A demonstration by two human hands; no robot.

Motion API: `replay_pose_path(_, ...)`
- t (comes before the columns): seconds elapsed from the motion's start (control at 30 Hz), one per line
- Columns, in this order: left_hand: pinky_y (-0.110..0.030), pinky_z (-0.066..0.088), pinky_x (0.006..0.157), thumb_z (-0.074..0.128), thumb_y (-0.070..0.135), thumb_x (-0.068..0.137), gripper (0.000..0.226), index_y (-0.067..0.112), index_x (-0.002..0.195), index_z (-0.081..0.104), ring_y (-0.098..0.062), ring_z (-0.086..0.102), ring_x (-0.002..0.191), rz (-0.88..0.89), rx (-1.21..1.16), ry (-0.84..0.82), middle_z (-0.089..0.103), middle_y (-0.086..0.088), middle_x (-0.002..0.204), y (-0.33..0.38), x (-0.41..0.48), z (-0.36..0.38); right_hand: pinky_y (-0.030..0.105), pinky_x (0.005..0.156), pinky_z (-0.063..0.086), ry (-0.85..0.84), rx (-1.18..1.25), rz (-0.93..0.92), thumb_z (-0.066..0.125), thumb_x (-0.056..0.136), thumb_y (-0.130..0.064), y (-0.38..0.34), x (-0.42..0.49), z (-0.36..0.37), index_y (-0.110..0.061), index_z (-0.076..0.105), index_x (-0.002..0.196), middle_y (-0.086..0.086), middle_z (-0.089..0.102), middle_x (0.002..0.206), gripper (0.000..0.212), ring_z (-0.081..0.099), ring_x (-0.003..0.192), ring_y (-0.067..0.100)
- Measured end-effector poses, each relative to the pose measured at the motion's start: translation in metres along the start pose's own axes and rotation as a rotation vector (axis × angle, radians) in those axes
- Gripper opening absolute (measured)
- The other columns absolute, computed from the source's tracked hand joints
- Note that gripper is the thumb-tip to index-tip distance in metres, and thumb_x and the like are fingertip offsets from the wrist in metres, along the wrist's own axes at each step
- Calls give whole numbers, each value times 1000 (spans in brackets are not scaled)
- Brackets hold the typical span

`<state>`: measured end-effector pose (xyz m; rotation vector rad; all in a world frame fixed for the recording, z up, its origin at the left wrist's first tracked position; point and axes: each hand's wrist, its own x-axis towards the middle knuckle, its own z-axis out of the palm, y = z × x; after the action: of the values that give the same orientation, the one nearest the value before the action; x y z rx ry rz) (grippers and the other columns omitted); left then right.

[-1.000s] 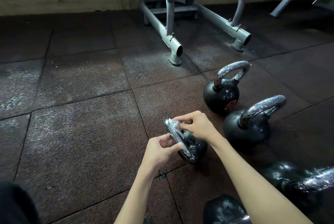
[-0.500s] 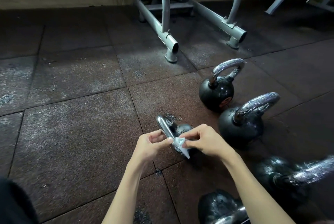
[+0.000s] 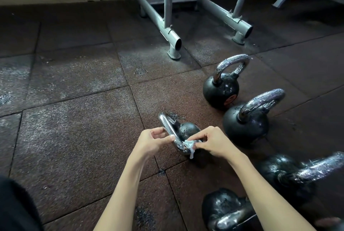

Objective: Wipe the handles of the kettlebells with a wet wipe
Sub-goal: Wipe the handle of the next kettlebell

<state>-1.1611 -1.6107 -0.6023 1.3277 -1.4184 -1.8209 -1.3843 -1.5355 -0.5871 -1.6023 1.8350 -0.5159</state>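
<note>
Legible text: none in view.
Far kettlebell (image 3: 217, 91): carries a reddish-orange marking (image 3: 229, 99) low on its black body, partly turned away.
Marking content: characters too small and blurred to read.

Rubber floor (image 3: 74, 137) lies open to the left of the left hand (image 3: 154, 141) and ahead of both hands, up to a grey machine frame (image 3: 160, 16) well beyond. Right of the right hand (image 3: 214, 143), a curving row blocks the way: far kettlebell (image 3: 220, 91), second kettlebell (image 3: 245, 126) near the hand, third kettlebell (image 3: 279, 173) and nearest kettlebell (image 3: 223, 210) alongside the forearm. A small kettlebell (image 3: 188, 130) fills the gap between the hands.
</note>
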Motion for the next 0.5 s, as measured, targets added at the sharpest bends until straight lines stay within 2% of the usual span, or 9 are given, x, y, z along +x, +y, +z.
replay_pose_path(0.07, -12, 44, 75, 85, 15, 82, 61, 4, 137, 60, 3, 62, 87, -2, 22, -7, 70, 0, 113, 2, 0, -1, 11, 61, 36, 31, 32, -20, 80, 83, -10, 0, 0, 3, -24, 83, 103, -32, 54, 48, 25, 52, 56, -9)
replay_pose_path(0.13, -19, 44, 87, 85, 16, 82, 58, 6, 134, 62, -3, 63, 93, 2, 54, -18, 72, 0, 116, 6, 0, -4, 14, 59, 34, 47, 37, -15, 81, 82, -14, 5, -1, 9, -28, 83, 103, -27, 54, 48, 25, 50, 54, -4)
replay_pose_path(0.23, -28, 43, 93, 85, 15, 82, 29, 26, 103, 68, 3, 63, 85, -7, 95, -52, 72, 21, 82, 7, -2, -10, 13, 56, 35, 12, 16, 28, 83, 81, -14, 13, -2, 12, -29, 83, 102, -29, 54, 47, 26, 51, 53, -5)
replay_pose_path(0.3, -22, 45, 89, 85, 14, 82, 30, 34, 91, 65, 8, 63, 79, 4, 122, -66, 69, 25, 69, 4, -2, -12, 11, 56, 35, -17, 40, 39, 83, 79, -10, 12, 4, 9, -28, 83, 99, -29, 57, 49, 27, 51, 53, -7)
replay_pose_path(0.37, -6, 46, 72, 82, 10, 84, 32, 36, 88, 64, 16, 65, 68, 12, 137, -81, 67, 30, 61, 2, -4, -10, 8, 59, 38, 54, 86, 45, 83, 79, -9, 7, 18, 10, -27, 84, 100, -29, 64, 59, 27, 56, 58, -12)
replay_pose_path(0.43, 1, 43, 60, 79, 6, 87, 28, 31, 91, 67, 22, 62, 62, 27, 136, -94, 66, 33, 61, 2, -5, -6, 6, 67, 43, 177, 125, 53, 85, 80, -16, -1, 39, 15, -29, 84, 101, -24, 73, 77, 26, 63, 69, -13)
replay_pose_path(0.5, 3, 41, 58, 77, 5, 89, 26, 28, 96, 68, 24, 60, 60, 40, 138, -93, 64, 35, 65, 2, -6, -5, 14, 79, 52, 250, 137, 57, 86, 79, -21, -10, 59, 24, -29, 83, 99, -17, 78, 86, 22, 68, 81, -8)
